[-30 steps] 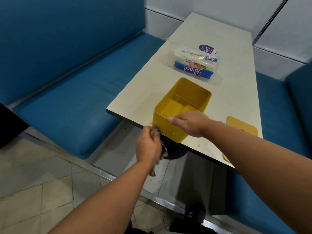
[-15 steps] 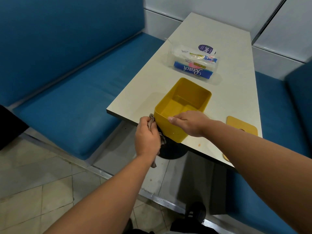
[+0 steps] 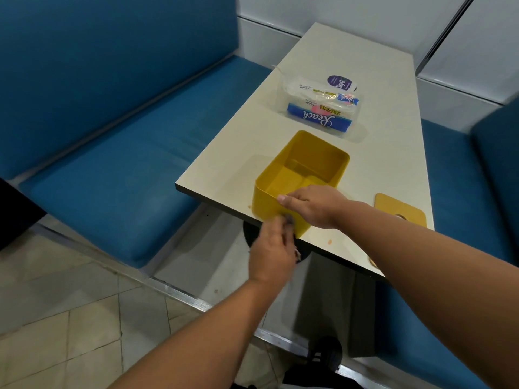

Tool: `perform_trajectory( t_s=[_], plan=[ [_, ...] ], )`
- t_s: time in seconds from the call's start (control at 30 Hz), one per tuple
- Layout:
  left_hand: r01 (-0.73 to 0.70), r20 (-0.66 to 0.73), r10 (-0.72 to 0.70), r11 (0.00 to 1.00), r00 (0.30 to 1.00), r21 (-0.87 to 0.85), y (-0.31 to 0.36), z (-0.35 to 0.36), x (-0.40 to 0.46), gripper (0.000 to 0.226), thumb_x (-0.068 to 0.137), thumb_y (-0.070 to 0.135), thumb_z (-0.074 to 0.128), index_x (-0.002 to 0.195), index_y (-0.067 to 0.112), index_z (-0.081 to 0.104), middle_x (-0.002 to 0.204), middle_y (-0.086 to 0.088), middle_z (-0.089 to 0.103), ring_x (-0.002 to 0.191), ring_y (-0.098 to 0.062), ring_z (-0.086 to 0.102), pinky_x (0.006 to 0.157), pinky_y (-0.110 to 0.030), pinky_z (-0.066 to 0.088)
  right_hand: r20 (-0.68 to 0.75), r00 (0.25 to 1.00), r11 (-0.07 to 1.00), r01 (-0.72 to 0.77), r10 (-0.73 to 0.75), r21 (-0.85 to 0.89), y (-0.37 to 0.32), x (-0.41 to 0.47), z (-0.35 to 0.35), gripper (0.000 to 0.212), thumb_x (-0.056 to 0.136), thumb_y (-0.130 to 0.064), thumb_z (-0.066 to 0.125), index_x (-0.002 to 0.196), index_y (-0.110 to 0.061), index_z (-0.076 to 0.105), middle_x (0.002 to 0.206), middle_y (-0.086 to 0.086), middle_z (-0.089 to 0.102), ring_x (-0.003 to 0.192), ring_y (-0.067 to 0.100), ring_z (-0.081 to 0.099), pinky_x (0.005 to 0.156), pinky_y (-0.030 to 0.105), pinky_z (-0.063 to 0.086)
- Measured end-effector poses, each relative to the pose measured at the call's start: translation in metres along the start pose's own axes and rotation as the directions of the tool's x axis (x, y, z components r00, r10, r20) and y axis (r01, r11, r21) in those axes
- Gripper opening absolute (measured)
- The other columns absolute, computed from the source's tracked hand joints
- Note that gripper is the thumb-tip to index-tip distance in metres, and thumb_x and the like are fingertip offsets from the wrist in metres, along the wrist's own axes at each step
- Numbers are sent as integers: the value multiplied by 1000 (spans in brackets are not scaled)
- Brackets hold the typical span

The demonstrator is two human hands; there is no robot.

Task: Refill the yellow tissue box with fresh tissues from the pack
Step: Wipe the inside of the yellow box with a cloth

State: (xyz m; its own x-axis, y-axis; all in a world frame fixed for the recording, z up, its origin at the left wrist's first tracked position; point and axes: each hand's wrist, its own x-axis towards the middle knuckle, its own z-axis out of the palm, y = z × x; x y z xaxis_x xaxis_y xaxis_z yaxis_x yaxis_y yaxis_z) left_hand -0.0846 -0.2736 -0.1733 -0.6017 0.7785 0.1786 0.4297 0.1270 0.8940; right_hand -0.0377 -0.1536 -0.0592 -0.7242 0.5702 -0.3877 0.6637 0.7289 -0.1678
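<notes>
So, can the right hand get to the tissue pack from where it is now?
Probably yes. The right hand grips the near rim of the yellow box, so it must let go first. The tissue pack lies beyond the box, nothing covering it.

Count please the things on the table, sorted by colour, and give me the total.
Yellow: 2, the open tissue box and its flat lid
White and blue: 1, the tissue pack
Total: 3
</notes>
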Motion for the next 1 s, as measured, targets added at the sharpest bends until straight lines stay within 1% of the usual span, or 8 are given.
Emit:
perform_trajectory(
  t_s=[0.13,0.27,0.37,0.47,0.53,0.7,0.87,1.0],
  plan=[
    [-189,81,184,980,980,65,-4,1,-4,18,99,32,48,105,20,60,100,-2,64,79,-19,61,60,-31,48,3,1000,1000,-1,1,-4,0,1,0,60,100,-56,20,139,-23,52,141,3,53,129,24,46,98,35,39],
    [65,-92,-62,997,994,34,-19,-28,28,16,102,27,48,111,17,57,106,-5,60,85,-24,58,68,-37,50,0,1000,1000,7,-7,-23,0,1,0,62,100,-58,19,140,-24,51,145,2,50,132,24,43,100,36,37],
    [111,-122,-105,993,987,39,-14,-24,26,18,103,29,44,111,17,54,105,-2,58,82,-20,57,67,-37,50,4,1000,1000,7,-6,-5,0,1,1,61,100,-56,19,140,-23,50,145,2,50,133,23,43,99,35,37],
    [-32,25,32,999,999,11,2,-3,-2,15,102,29,46,107,17,55,96,-4,59,78,-24,60,63,-42,53,2,1000,1000,15,-15,-4,0,1,-1,60,101,-56,19,138,-23,53,141,2,53,129,23,46,96,34,37],
    [-97,27,96,994,995,43,1,-1,-5,14,100,24,51,107,14,57,96,-6,61,79,-25,61,61,-39,52,5,1000,1000,19,-19,-4,0,3,0,60,100,-56,19,136,-23,55,139,2,55,127,23,48,95,35,38],
    [107,-107,-99,991,989,76,-11,-32,30,14,103,31,44,110,22,52,105,-1,57,83,-22,57,68,-40,53,3,1000,1000,22,-22,-5,-1,2,0,62,100,-57,19,140,-22,50,144,4,50,132,24,44,99,37,38],
    [222,-167,-207,972,964,75,-19,-47,32,9,102,41,37,93,40,38,93,3,54,68,-26,63,52,-48,57,96,995,999,-12,7,50,-1,1,-6,65,100,-57,20,144,-17,44,150,6,43,138,25,37,108,38,31],
    [261,-168,-248,964,954,60,-21,-61,27,7,102,38,40,96,41,37,94,3,54,70,-25,63,53,-45,57,103,990,971,-118,98,209,-12,7,-15,73,96,-65,21,129,-11,58,131,15,57,118,30,52,103,44,40]
  ],
)
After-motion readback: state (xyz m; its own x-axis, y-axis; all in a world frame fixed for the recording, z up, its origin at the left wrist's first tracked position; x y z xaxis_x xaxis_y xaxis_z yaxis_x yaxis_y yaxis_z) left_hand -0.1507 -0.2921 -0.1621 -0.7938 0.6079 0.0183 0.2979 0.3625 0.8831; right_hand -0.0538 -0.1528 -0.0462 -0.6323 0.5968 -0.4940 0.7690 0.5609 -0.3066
